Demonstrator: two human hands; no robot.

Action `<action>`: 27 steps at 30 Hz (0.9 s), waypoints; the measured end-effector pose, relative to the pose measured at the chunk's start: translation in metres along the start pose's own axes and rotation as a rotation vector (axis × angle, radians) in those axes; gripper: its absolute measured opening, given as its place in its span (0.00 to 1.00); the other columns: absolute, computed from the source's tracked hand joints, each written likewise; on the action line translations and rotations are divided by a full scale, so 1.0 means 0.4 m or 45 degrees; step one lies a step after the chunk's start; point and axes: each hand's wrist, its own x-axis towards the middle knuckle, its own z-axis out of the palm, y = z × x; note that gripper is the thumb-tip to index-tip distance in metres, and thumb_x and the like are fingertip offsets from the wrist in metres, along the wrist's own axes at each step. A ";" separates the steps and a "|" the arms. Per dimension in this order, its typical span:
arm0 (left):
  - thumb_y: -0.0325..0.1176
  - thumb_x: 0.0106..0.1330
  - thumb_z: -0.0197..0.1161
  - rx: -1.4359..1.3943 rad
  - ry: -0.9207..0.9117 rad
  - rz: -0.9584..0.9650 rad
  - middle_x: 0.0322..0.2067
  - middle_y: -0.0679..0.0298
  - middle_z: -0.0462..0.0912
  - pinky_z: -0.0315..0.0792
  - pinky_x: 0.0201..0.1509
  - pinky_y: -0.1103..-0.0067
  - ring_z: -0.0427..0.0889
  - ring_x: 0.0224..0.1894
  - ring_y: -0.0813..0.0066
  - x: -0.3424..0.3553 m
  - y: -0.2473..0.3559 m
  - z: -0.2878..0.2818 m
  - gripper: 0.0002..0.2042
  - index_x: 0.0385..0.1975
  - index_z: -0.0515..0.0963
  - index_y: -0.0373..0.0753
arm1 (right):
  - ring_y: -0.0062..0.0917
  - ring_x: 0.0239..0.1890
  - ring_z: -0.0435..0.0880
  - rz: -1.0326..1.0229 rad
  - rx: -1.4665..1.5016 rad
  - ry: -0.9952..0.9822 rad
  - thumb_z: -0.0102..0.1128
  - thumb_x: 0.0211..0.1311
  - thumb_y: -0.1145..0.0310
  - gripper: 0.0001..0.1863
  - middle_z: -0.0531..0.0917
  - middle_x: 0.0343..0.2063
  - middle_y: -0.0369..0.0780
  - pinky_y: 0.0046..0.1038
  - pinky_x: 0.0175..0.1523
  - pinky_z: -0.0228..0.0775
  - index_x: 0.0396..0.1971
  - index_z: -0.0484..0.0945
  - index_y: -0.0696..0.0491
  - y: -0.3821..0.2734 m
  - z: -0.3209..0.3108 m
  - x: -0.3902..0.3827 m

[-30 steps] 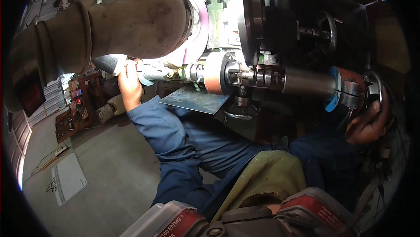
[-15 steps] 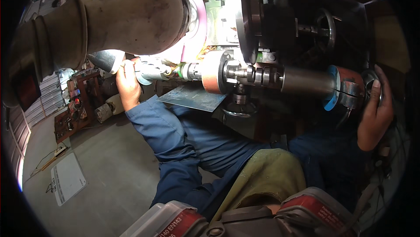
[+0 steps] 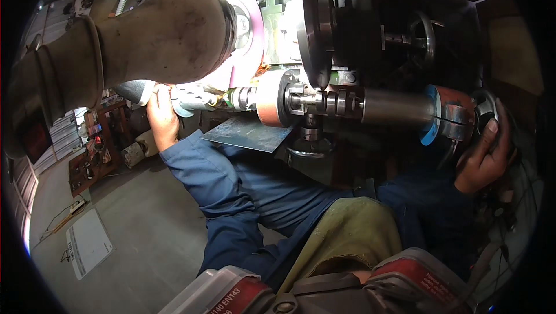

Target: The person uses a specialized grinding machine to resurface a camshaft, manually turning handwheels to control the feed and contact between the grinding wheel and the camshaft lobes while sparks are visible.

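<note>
My right hand (image 3: 486,149) curls round the rim of a metal handwheel (image 3: 482,101) at the right end of a long machine spindle. On the left, my left hand (image 3: 163,118) is closed at the spindle's other end, under a thick hose; what its fingers hold is hidden. Between my hands, the spindle carries a steel cylinder (image 3: 397,106), a split orange collar (image 3: 454,111) with a blue edge, and a wide orange-rimmed drum (image 3: 272,101). A pink-edged grinding wheel (image 3: 259,42) stands behind, brightly lit, with orange sparks (image 3: 262,72) close to the spindle.
The bulky brown extraction hose (image 3: 156,33) covers the upper left. A large steel disc (image 3: 310,24) rises behind the spindle. Below it are a flat metal sheet (image 3: 246,133) and another handwheel (image 3: 311,147). A white board (image 3: 88,243) lies on the floor at left.
The whole scene has shifted slightly left in the view. My right thumb sits lower against the handwheel than before. My left hand stays at the same spot on the machine.
</note>
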 end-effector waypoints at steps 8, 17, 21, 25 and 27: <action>0.31 0.73 0.51 -0.049 -0.009 -0.050 0.34 0.61 0.81 0.71 0.46 0.77 0.77 0.38 0.75 -0.002 -0.017 -0.008 0.10 0.36 0.75 0.31 | 0.32 0.48 0.83 -0.106 0.097 0.197 0.44 0.75 0.70 0.16 0.82 0.47 0.48 0.28 0.52 0.76 0.51 0.75 0.65 0.027 0.027 -0.042; 0.32 0.74 0.50 -0.063 -0.026 -0.072 0.35 0.59 0.83 0.71 0.46 0.77 0.78 0.38 0.75 -0.004 -0.008 -0.005 0.11 0.36 0.75 0.31 | 0.29 0.50 0.82 0.024 -0.011 -0.088 0.45 0.74 0.70 0.15 0.83 0.47 0.45 0.28 0.55 0.73 0.51 0.77 0.62 0.001 -0.008 0.014; 0.32 0.75 0.49 -0.012 -0.007 -0.040 0.35 0.60 0.83 0.72 0.46 0.77 0.78 0.38 0.75 -0.006 -0.006 -0.004 0.11 0.36 0.76 0.31 | 0.29 0.50 0.82 0.171 -0.088 -0.217 0.45 0.74 0.69 0.16 0.83 0.47 0.44 0.28 0.56 0.72 0.51 0.78 0.59 -0.023 -0.019 0.037; 0.33 0.75 0.49 -0.065 -0.015 -0.039 0.36 0.59 0.83 0.72 0.46 0.77 0.79 0.38 0.75 -0.012 -0.021 -0.008 0.12 0.37 0.75 0.31 | 0.31 0.52 0.81 0.210 -0.204 -0.331 0.45 0.74 0.66 0.17 0.83 0.48 0.44 0.29 0.58 0.69 0.52 0.78 0.57 -0.028 -0.026 0.059; 0.33 0.76 0.48 -0.078 -0.016 -0.053 0.36 0.59 0.83 0.73 0.46 0.77 0.79 0.38 0.75 -0.014 -0.022 -0.007 0.12 0.37 0.75 0.31 | 0.32 0.54 0.80 0.256 -0.217 -0.378 0.45 0.74 0.65 0.17 0.83 0.48 0.45 0.29 0.59 0.68 0.52 0.78 0.57 -0.032 -0.028 0.069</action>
